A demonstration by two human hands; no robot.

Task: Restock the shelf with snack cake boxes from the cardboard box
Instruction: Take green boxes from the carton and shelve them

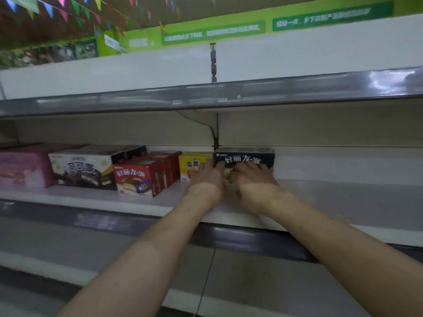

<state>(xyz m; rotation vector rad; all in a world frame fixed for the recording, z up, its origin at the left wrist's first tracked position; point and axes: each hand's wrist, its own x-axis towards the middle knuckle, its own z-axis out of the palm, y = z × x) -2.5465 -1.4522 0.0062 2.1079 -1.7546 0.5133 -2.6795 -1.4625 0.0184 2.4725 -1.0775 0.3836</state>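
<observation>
A dark blue snack cake box [246,156] stands on the white middle shelf [332,197], right of a yellow box [192,165]. My left hand [207,179] lies flat against the blue box's front at its left end, fingers straight. My right hand [254,181] presses on the same front face further right, fingers stretched up over the print. Both hands hide the box's lower half. The cardboard box is out of view.
Left of the yellow box stand red boxes [137,179], a black-and-white box [84,168] and a pink box [23,168]. An upper shelf edge [206,97] runs overhead. The shelf stretches bare to the right of the blue box. A lower shelf [251,271] lies beneath my arms.
</observation>
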